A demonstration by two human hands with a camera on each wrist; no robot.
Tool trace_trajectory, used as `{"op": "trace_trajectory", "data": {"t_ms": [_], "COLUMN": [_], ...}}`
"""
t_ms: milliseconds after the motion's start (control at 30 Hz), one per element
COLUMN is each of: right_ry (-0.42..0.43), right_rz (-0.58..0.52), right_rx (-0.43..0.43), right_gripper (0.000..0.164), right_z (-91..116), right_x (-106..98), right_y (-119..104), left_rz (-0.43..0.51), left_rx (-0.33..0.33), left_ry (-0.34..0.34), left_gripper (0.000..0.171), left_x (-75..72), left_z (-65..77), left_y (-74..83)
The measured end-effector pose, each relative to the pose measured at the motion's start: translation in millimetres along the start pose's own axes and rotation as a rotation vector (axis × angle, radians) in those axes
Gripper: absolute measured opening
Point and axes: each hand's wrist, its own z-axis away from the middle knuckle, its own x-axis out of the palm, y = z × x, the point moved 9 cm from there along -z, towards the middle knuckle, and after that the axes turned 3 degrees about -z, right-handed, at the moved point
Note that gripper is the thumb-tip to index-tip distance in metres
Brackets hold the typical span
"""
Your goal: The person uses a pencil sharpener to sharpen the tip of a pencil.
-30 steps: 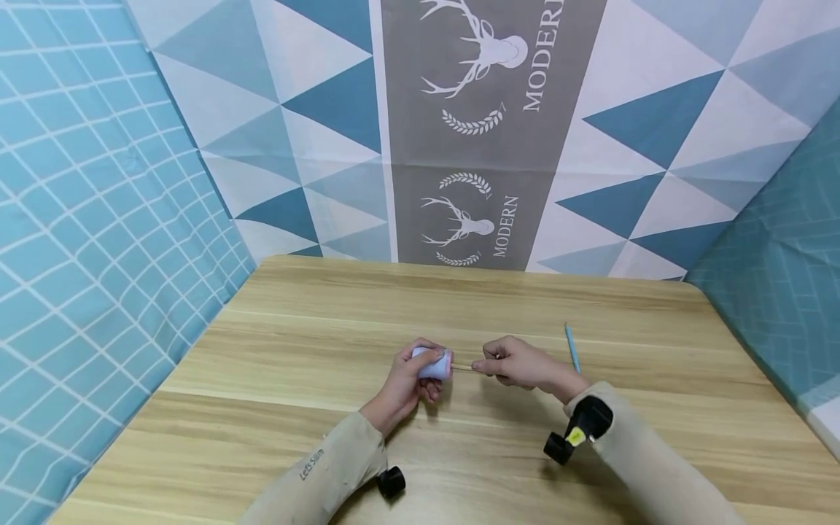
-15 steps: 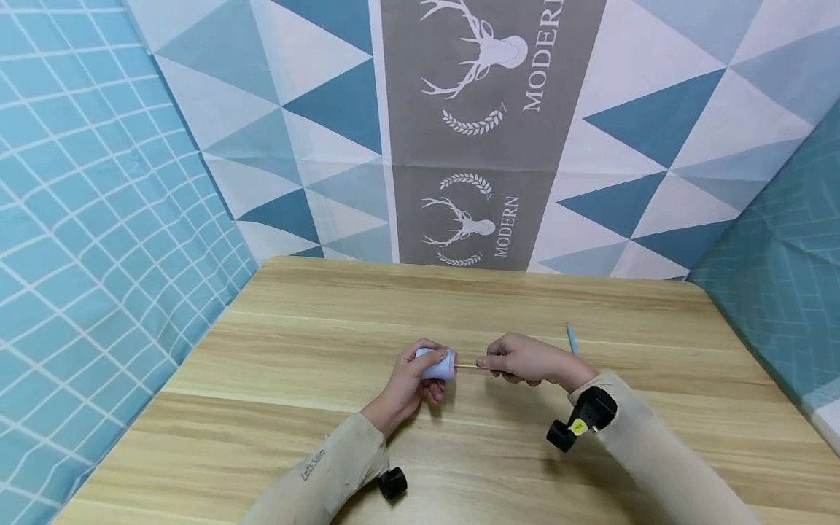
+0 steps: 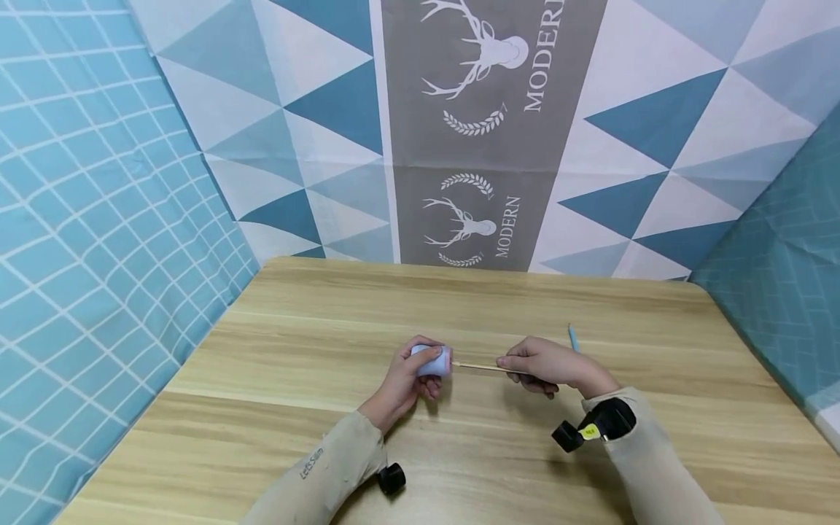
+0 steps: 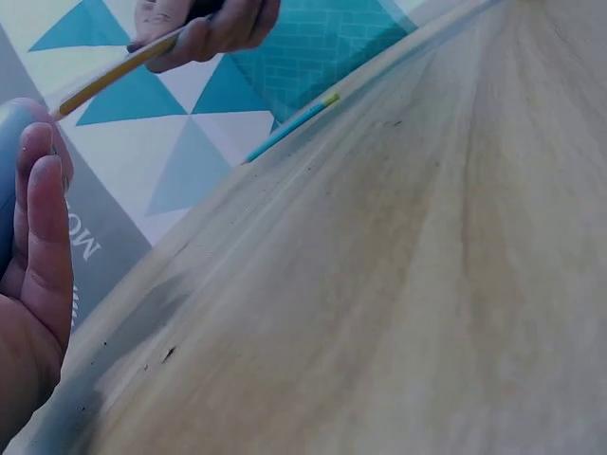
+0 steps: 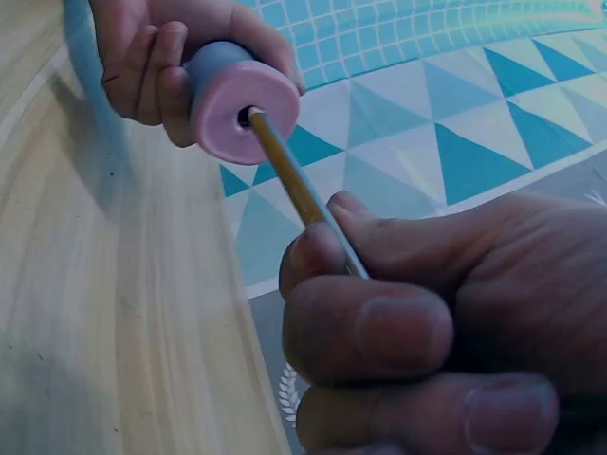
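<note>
My left hand [image 3: 402, 379] grips a light blue cylindrical pencil sharpener [image 3: 428, 361], held on its side above the table. Its pink end [image 5: 216, 128] faces right and has a small dark hole in the middle. My right hand [image 3: 547, 364] pinches a yellow pencil [image 3: 482, 367] between thumb and fingers. In the right wrist view the pencil's sharpened end, pale wood showing, is right at the hole. The left wrist view shows the pencil slanting from the right hand [image 4: 204, 33] to the sharpener's end by the left fingers [image 4: 47, 223].
A light blue pencil [image 3: 573, 337] lies on the wooden table [image 3: 315, 328] behind the right wrist. Each wrist carries a small black camera, one on the right sleeve [image 3: 656, 452]. Patterned cloth walls [image 3: 308, 146] stand at the back and both sides.
My right hand has moved to the right, away from the sharpener, and more of the yellow pencil now shows outside the hole. The left hand has stayed nearly still.
</note>
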Motion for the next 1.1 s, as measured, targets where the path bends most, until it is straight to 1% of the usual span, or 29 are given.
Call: {"op": "trace_trajectory", "data": {"t_ms": [233, 367, 533, 733, 833, 933, 1033, 1100], "right_ry": [-0.017, 0.014, 0.102, 0.211, 0.287, 0.373, 0.445, 0.485], "right_rz": [0.015, 0.007, -0.031, -0.137, -0.178, -0.182, -0.193, -0.21], "right_rx": [-0.038, -0.043, -0.041, -0.089, -0.12, -0.141, -0.133, -0.112], "right_gripper": [0.045, 0.044, 0.041, 0.036, 0.031, 0.028, 0.024, 0.021], "right_z": [2, 3, 8, 18, 28, 40, 53, 62], "right_x": [-3, -9, -28, -60, -79, -98, -115, -125], "right_y": [-3, 0, 10, 18, 22, 29, 40, 49], "left_rz": [0.024, 0.027, 0.034, 0.033, 0.033, 0.037, 0.035, 0.034], "left_rx": [-0.004, -0.012, -0.017, -0.012, -0.015, -0.019, -0.021, -0.022], "left_ry": [-0.017, -0.015, -0.012, -0.007, -0.007, -0.008, -0.01, -0.01], "left_gripper": [0.012, 0.011, 0.01, 0.013, 0.013, 0.013, 0.012, 0.012], "left_x": [-0.1, -0.1, -0.2, -1.1, -1.8, -2.1, -2.2, -2.3], "left_z": [-0.4, 0.2, 0.0, 0.6, 0.2, -0.6, -1.3, -1.5], "left_y": [0.3, -0.8, -0.8, 1.0, 0.2, -0.9, -1.3, -1.3]}}
